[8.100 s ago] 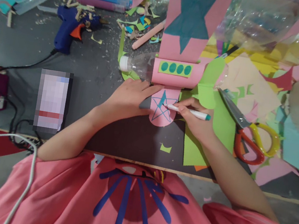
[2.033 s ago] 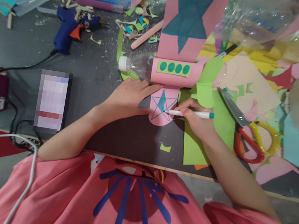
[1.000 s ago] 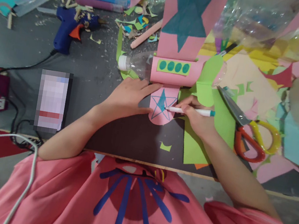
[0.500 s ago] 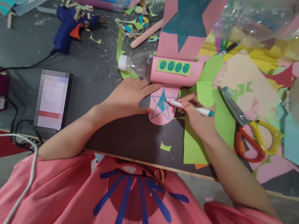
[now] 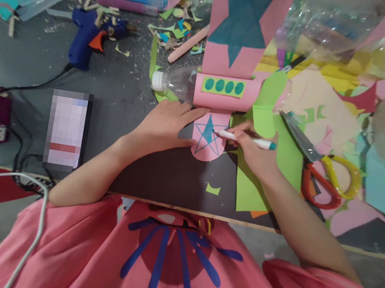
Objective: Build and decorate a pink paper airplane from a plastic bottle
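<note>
My right hand (image 5: 250, 146) is closed around a white marker (image 5: 248, 139) with a teal end. The marker's tip rests on a teal star (image 5: 209, 132), partly coloured in, on a rounded pink paper flap (image 5: 207, 155). Fingers apart, my left hand (image 5: 166, 127) lies beside the flap, with thumb and index fingertip at its left edge. Just above lies a clear plastic bottle (image 5: 180, 83) wrapped in pink paper, with teal dots on a green strip (image 5: 223, 86) and green paper wings. Beyond it stretches a pink sheet with a large teal star (image 5: 239, 29).
Scissors (image 5: 321, 164) with red and yellow handles lie at right among paper scraps. Green paper (image 5: 254, 192) sits under my right hand. At left are a blue glue gun (image 5: 85, 37), its cord, and a phone (image 5: 66, 129) near the table's front edge.
</note>
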Demonstrator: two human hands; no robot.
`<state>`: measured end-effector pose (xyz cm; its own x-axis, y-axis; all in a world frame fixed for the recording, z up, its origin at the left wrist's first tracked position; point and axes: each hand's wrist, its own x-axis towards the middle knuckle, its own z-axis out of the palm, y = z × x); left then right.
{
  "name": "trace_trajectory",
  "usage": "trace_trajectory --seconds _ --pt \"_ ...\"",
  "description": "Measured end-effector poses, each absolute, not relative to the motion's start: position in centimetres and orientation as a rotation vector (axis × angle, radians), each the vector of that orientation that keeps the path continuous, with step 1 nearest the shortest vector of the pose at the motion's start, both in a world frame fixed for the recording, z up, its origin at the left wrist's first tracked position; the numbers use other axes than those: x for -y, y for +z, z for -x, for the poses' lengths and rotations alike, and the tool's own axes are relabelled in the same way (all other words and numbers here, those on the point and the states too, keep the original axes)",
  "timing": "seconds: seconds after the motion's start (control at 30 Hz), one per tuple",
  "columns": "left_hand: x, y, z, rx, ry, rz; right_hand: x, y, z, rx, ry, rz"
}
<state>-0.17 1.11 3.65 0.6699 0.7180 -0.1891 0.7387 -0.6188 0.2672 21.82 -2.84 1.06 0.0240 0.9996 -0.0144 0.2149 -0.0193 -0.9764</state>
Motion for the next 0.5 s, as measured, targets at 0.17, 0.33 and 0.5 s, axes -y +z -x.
trace_trajectory --seconds 0.17,0.33,0.5 --pt "-1.19 3.76 0.14 -1.164 -0.113 -2.573 2.86 1.36 -21.85 1.419 1.073 1.405" --pt "-1.17 3.77 0.13 -1.165 -0.109 -2.575 2.77 1.52 -21.96 1.470 1.095 1.340" --pt "-1.16 3.79 0.06 -1.155 -0.099 -2.567 2.78 1.39 -21.98 1.433 1.082 1.360"
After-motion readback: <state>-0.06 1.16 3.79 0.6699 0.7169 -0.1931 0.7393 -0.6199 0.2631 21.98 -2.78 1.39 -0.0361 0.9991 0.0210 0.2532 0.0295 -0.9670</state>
